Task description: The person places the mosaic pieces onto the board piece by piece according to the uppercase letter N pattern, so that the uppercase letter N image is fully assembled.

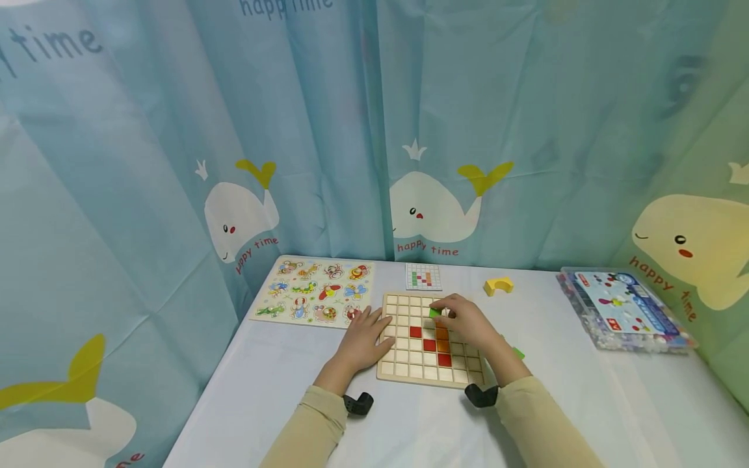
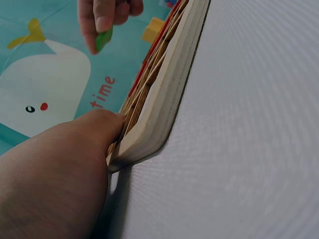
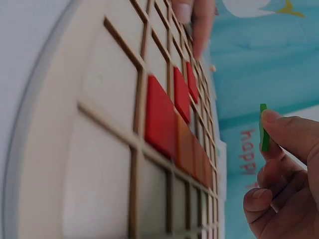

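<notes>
A wooden grid board [image 1: 400,369] lies on the white table, with red tiles [image 1: 415,332] and a column of orange tiles [image 1: 443,346] set in its squares. Between thumb and fingertips, my right hand [image 1: 470,323] pinches a green tile [image 3: 264,130] above the board's upper part. In the right wrist view the tile stands on edge, apart from the grid. My left hand [image 1: 361,339] rests on the board's left side, fingers spread over the border. Its thumb [image 2: 102,124] touches the board's edge in the left wrist view.
Behind the board lies a small pattern card [image 1: 424,268]. An insect puzzle board [image 1: 316,289] is at back left. At the right are a yellow arch block [image 1: 498,286], a green piece [image 1: 518,353] partly behind my forearm, and a clear plastic case [image 1: 626,312]. A whale-print curtain [image 1: 328,130] hangs behind.
</notes>
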Tool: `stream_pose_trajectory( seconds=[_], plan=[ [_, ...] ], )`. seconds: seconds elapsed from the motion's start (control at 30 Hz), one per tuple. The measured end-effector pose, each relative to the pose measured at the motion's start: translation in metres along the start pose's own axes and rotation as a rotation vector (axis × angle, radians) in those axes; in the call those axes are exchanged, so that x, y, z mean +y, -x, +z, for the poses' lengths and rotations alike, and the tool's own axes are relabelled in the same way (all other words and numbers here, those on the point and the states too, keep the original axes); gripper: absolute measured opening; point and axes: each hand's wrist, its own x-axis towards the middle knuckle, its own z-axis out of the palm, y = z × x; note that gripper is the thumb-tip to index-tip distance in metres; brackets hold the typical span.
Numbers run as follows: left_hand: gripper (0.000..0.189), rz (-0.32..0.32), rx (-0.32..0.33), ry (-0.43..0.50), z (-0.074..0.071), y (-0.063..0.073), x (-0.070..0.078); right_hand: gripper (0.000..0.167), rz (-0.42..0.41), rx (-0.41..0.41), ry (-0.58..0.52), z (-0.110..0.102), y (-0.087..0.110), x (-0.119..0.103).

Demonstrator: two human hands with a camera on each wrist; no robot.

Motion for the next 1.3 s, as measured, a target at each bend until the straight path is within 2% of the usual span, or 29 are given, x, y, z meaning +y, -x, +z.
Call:
stream_pose_trajectory(
  seconds=[0.33, 0.7, 0.87, 1.17, 1.3],
  plan=[
    [0.059, -0.008, -0.006, -0.005, 0.0, 0.0, 0.0, 0.03, 0.014, -0.044, -0.034, 0.026, -0.017, -0.012],
    [0.058, 0.003, -0.007, -0.019, -0.003, 0.001, 0.001, 0.028, 0.078, -0.023, 0.003, 0.051, -0.03, -0.024],
    [0.057, 0.021, 0.013, -0.012, -0.004, 0.001, 0.002, 0.025, 0.076, -0.025, 0.033, 0.058, -0.034, -0.027],
    [0.058, 0.006, -0.005, -0.019, -0.004, 0.0, 0.002, 0.021, 0.05, -0.045, 0.066, 0.063, -0.037, -0.027],
    [0.058, 0.014, 0.006, -0.024, -0.004, 0.001, 0.002, 0.021, 0.032, -0.048, 0.08, 0.065, -0.039, -0.027]
  ],
)
